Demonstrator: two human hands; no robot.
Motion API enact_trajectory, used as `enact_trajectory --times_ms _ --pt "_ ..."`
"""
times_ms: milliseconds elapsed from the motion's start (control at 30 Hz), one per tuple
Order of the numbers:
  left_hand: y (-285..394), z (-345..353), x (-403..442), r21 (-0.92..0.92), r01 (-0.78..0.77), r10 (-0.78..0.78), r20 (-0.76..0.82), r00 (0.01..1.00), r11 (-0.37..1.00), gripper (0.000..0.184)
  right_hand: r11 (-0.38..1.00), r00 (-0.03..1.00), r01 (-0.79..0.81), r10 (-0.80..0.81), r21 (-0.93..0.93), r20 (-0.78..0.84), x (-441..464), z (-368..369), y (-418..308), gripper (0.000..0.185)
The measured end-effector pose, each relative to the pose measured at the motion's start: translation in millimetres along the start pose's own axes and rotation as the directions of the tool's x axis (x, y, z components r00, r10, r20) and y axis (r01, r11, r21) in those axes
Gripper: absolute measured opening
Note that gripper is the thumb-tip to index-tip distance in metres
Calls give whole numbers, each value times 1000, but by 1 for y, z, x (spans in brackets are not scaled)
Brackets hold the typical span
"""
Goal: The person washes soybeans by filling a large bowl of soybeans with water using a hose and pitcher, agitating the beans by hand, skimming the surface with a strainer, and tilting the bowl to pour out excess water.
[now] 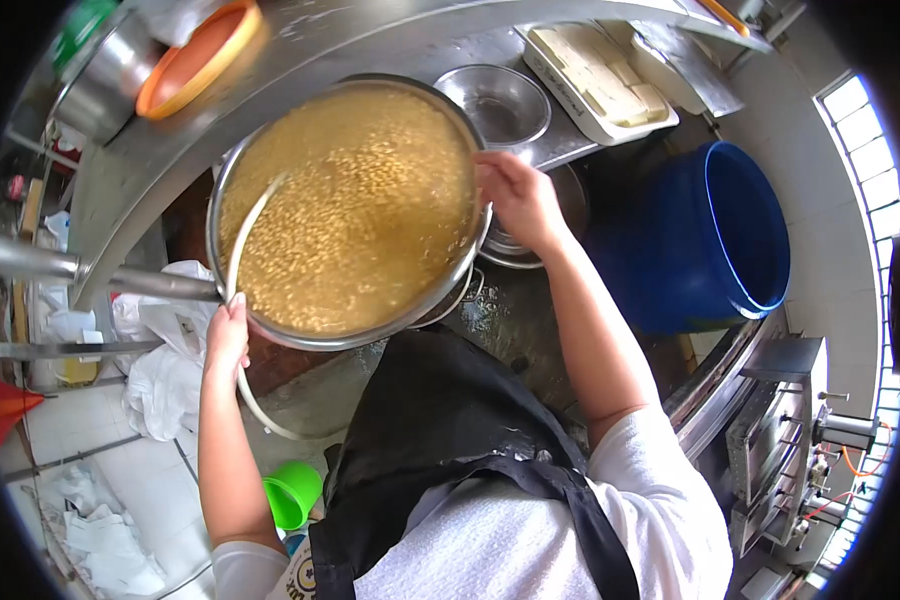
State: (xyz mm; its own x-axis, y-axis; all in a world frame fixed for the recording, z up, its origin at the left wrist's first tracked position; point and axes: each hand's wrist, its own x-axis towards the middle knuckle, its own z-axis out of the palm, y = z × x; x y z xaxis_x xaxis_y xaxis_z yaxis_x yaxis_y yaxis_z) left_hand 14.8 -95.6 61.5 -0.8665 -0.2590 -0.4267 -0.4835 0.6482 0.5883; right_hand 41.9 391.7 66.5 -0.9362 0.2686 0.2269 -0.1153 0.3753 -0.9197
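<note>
A wide metal basin (440,305) in front of me holds cloudy water with many pale yellow beans (360,190) in it. My left hand (227,338) is closed around a whitish hose (238,245) at the basin's lower left rim. The hose's end reaches over the rim into the water, and its other part hangs down in a curve beside my apron. At the right rim, my right hand (518,200) grips the basin, its fingertips partly hidden by the edge.
A steel counter (320,45) runs behind the basin, carrying a metal bowl (493,105) and a white tray (600,80) of pale blocks. To the right stands a blue barrel (690,240). A green bucket (293,495) and white bags (165,385) are on the left floor.
</note>
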Motion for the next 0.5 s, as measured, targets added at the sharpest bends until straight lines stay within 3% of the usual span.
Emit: enact_trajectory --times_ms 67,133,200,267,300,333,367,400,433,467,500 --pt "0 2 2 -4 26 -26 -12 1000 1000 52 961 964 -213 237 176 -124 -8 -31 56 23" --pt "-14 5 15 35 -6 8 -65 998 999 54 947 920 -322 313 4 -235 -26 -59 152 22" --pt "-7 14 8 79 -14 24 -127 992 997 61 817 801 -576 569 19 -186 -67 -77 268 21" --pt "-2 22 4 166 12 23 -210 977 986 62 495 492 -862 869 107 -51 -110 -89 318 20" --pt "-2 25 3 182 11 27 -206 978 983 62 368 368 -923 930 113 -13 -137 -89 354 23" --pt "-3 26 4 194 28 19 -239 971 981 63 306 308 -949 951 71 15 -165 -82 398 26" --pt "-3 28 6 208 44 14 -270 963 977 64 276 276 -961 961 -7 24 -193 -72 445 29" --pt "-7 29 7 228 45 17 -266 964 973 64 313 311 -934 949 -172 39 -221 -58 499 33" --pt "-11 29 10 249 32 48 -310 949 968 64 449 456 -755 883 -477 110 -246 -37 557 37" --pt "-14 31 11 271 20 79 -352 933 963 64 530 571 -477 793 -700 212 -265 -14 602 41" --pt "-13 33 11 289 24 82 -347 934 957 64 539 676 -178 675 -824 296 -282 16 646 45"
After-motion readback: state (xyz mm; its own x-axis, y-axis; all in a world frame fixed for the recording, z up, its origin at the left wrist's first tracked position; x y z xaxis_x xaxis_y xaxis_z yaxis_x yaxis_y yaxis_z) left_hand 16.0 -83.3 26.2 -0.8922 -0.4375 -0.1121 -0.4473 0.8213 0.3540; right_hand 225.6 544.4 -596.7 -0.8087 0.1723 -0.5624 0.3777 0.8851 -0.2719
